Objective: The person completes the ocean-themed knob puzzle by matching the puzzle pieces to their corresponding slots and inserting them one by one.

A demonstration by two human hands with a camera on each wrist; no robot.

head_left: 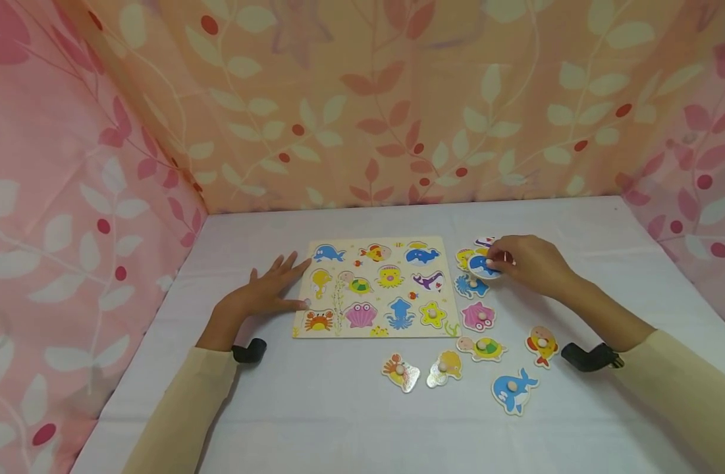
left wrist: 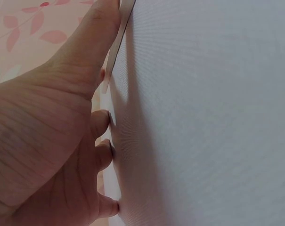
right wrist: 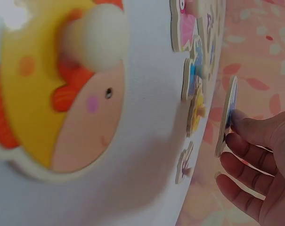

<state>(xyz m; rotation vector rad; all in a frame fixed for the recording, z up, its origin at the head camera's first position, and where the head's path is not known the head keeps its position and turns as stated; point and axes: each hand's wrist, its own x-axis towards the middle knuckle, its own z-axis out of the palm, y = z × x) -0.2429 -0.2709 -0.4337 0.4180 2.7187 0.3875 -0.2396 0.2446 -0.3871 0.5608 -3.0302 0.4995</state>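
Note:
My right hand [head_left: 531, 263] pinches a blue whale puzzle piece [head_left: 479, 266] above the pieces right of the board. In the right wrist view this lifted piece [right wrist: 227, 117] is seen edge-on, raised off the table. My left hand [head_left: 258, 294] spreads its fingers at the left edge of the wooden sea-animal puzzle board [head_left: 332, 334], the thumb on that edge. A yellow starfish piece [head_left: 433, 315] with a knob lies in the board. Under and beside the right hand lie a yellow octopus piece [head_left: 463, 258], a purple-and-white piece [head_left: 485, 241] and a blue squid piece [head_left: 464, 286].
Several knobbed pieces lie on the white table: a pink shell [head_left: 475, 316], turtle [head_left: 481, 349], fish [head_left: 542, 345], blue dolphin [head_left: 514, 392], yellow seahorse-coloured piece [head_left: 445, 368] and crab [head_left: 400, 372]. A floral curtain [head_left: 374, 131] hangs behind the table.

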